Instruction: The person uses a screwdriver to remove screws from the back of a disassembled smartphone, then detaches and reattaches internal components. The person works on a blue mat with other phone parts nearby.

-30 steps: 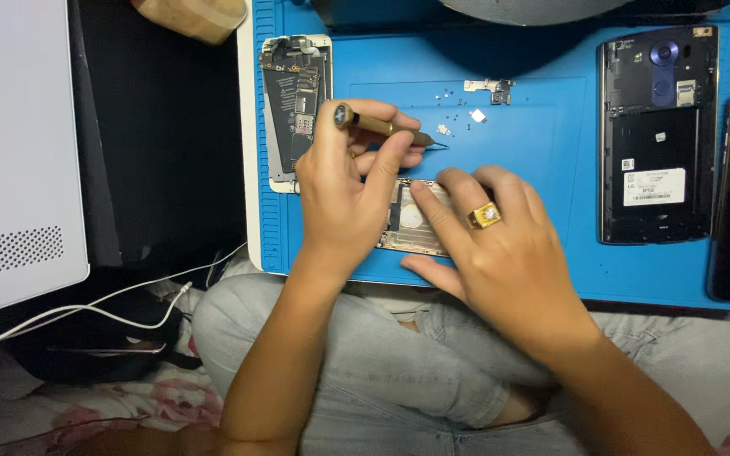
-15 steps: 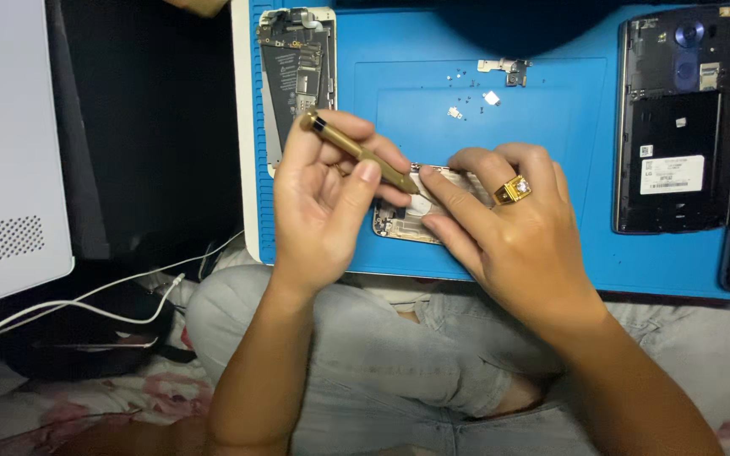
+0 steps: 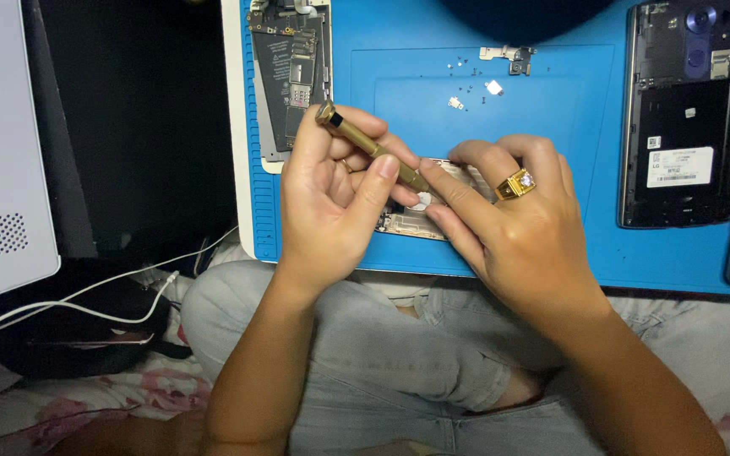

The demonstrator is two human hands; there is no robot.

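On the blue mat (image 3: 551, 253), your left hand (image 3: 331, 203) grips the brass screwdriver (image 3: 371, 145), its tip by the phone frame (image 3: 411, 221) your right hand (image 3: 517, 228) pins; I judge you're mid-unscrewing, so seat the tip squarely.

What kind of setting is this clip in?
Likely an informal home phone-repair spot: a blue work mat holding an opened phone, loose screws, and a gold screwdriver in the left hand, over floral bedding.
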